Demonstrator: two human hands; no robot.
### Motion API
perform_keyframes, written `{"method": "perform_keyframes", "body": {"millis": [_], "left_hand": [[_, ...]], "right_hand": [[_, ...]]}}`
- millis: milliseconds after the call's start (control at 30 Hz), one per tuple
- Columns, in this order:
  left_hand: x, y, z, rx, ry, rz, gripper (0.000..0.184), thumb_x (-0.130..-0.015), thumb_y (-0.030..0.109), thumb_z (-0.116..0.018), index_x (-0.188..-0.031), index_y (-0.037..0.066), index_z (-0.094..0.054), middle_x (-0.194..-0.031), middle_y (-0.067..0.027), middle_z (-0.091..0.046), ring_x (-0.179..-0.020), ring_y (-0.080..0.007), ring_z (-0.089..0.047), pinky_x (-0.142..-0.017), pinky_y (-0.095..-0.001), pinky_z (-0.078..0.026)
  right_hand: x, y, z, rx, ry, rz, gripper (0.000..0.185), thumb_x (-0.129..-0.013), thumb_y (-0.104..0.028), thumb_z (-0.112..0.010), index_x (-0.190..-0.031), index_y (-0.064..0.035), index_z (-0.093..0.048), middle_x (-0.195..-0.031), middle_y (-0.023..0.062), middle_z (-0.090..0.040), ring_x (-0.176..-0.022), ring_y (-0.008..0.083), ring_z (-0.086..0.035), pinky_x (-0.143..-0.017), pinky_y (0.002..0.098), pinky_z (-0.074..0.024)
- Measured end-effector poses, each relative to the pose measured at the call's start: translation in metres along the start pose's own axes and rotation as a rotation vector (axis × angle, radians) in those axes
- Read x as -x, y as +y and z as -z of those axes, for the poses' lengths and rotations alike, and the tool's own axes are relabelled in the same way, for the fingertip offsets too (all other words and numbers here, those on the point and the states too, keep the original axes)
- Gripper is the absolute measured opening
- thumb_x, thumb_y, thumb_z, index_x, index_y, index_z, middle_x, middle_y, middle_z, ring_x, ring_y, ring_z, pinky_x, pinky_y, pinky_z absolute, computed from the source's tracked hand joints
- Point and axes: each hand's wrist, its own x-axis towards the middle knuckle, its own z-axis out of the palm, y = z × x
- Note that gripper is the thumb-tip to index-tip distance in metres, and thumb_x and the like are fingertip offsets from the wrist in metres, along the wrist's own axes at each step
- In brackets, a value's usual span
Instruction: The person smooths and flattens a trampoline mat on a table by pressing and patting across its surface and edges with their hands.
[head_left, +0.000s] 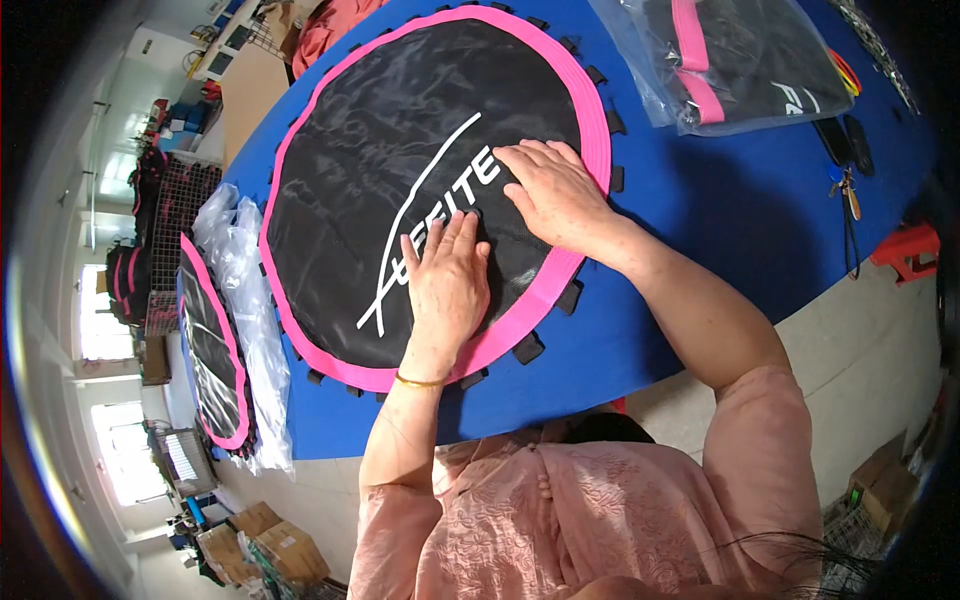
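Observation:
A round black trampoline mat with a pink border, small black tabs around its edge and white lettering lies spread on a blue-covered table. My left hand rests palm down on the mat over the lower part of the lettering, its fingers stretched out. Farther right, my right hand lies flat by the end of the lettering, close to the pink border, fingers extended. Neither hand grips anything; parts of the letters are hidden beneath them.
At the top right lies a clear plastic bag with a folded black-and-pink piece inside. Keys lie near the right edge. On the left are another pink-edged mat and clear plastic sheeting. A red stool stands beyond the table.

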Motion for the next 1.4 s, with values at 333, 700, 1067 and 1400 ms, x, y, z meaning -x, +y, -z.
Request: {"method": "perform_keyframes", "body": {"millis": [333, 700, 1067, 1400], "left_hand": [[0.020, 0.036, 0.022, 0.063, -0.057, -0.165, 0.045, -0.106, 0.030, -0.054, -0.140, 0.001, -0.063, -0.139, -0.0164, -0.066, -0.134, -0.0349, -0.059, -0.122, -0.0667, -0.023], [0.029, -0.001, 0.020, -0.013, -0.039, -0.027, 0.041, -0.106, 0.028, -0.053, -0.139, 0.005, -0.063, -0.140, -0.0131, -0.066, -0.134, -0.0336, -0.058, -0.122, -0.0667, -0.023], [0.109, -0.069, 0.037, -0.112, -0.150, 0.226, 0.044, -0.108, 0.027, -0.051, -0.146, 0.006, -0.059, -0.147, -0.0129, -0.063, -0.141, -0.0331, -0.054, -0.125, -0.0662, -0.017], [0.151, -0.089, 0.047, -0.067, -0.143, 0.350, 0.044, -0.109, 0.027, -0.050, -0.148, 0.007, -0.057, -0.149, -0.0140, -0.061, -0.142, -0.0330, -0.053, -0.126, -0.0646, -0.016]], "right_hand": [[-0.002, 0.000, -0.001, -0.034, 0.017, -0.017, 0.043, -0.104, -0.019, -0.057, -0.144, -0.0029, -0.053, -0.137, 0.0211, -0.064, -0.136, 0.0356, -0.055, -0.118, 0.0493, -0.0357], [-0.004, 0.004, 0.001, -0.048, 0.055, 0.018, 0.042, -0.105, -0.019, -0.057, -0.143, -0.0011, -0.053, -0.130, 0.0209, -0.067, -0.125, 0.0359, -0.061, -0.110, 0.0481, -0.0419], [-0.005, 0.003, 0.003, -0.029, 0.064, 0.024, 0.043, -0.105, -0.020, -0.058, -0.144, -0.0030, -0.052, -0.127, 0.0192, -0.068, -0.120, 0.0371, -0.062, -0.109, 0.0471, -0.0427], [-0.001, 0.002, 0.005, 0.079, 0.025, 0.085, 0.045, -0.105, -0.019, -0.057, -0.146, -0.0017, -0.052, -0.137, 0.0206, -0.064, -0.131, 0.0356, -0.058, -0.115, 0.0473, -0.0390]]}}
